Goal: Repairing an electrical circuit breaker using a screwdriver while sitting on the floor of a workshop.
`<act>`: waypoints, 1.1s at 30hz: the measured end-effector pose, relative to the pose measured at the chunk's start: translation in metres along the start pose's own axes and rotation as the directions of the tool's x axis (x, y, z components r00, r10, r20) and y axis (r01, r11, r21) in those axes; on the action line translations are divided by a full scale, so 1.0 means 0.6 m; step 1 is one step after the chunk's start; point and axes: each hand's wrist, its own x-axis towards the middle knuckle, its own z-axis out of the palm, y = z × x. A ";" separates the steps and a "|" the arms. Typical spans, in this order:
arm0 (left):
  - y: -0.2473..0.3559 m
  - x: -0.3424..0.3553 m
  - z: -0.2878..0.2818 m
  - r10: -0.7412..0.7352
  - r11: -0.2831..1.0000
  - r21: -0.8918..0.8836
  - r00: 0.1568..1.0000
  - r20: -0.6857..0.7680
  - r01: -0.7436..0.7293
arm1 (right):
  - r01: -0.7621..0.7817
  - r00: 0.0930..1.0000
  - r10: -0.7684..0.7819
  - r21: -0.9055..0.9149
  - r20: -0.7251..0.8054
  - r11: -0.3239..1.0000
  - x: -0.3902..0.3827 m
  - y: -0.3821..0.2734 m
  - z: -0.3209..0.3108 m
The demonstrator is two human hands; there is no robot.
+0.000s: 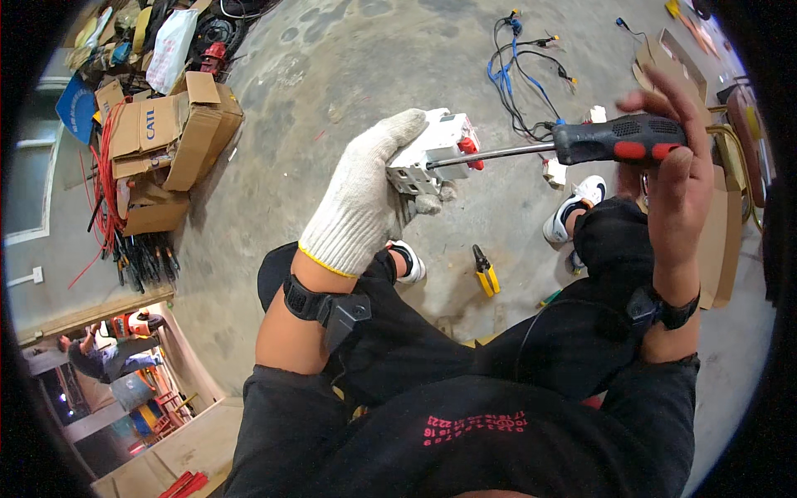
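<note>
My left hand (357, 191), in a white knitted glove, is closed round a white electrical breaker-like unit (423, 149) with a red part on its right side. My bare right hand (677, 191) holds a black-and-red screwdriver (614, 139) level, the handle between thumb and fingers, some fingers raised. The screwdriver's long shaft reaches left to the unit, its tip at a small hole in the white housing.
Yellow-handled pliers (488, 278) lie between my feet. Blue and black cables (506, 75) lie ahead. Cardboard boxes (199, 124) and red cable (106, 191) are heaped at left, more cardboard (722, 249) at right. Another person (95, 357) is at lower left.
</note>
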 end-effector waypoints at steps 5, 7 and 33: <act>0.004 -0.003 0.014 -0.003 0.998 0.056 0.998 -0.062 0.006 | -0.007 0.992 -0.029 -0.281 -0.124 0.960 0.005 -0.010 0.017; 0.003 -0.001 0.012 -0.009 0.999 0.045 0.998 -0.056 0.012 | 0.306 0.937 -0.330 -0.185 -0.113 0.934 0.014 0.000 0.027; -0.004 0.003 0.009 -0.005 0.995 0.100 0.998 -0.063 0.012 | 0.461 0.869 -0.477 -0.135 -0.132 0.877 0.018 0.010 0.035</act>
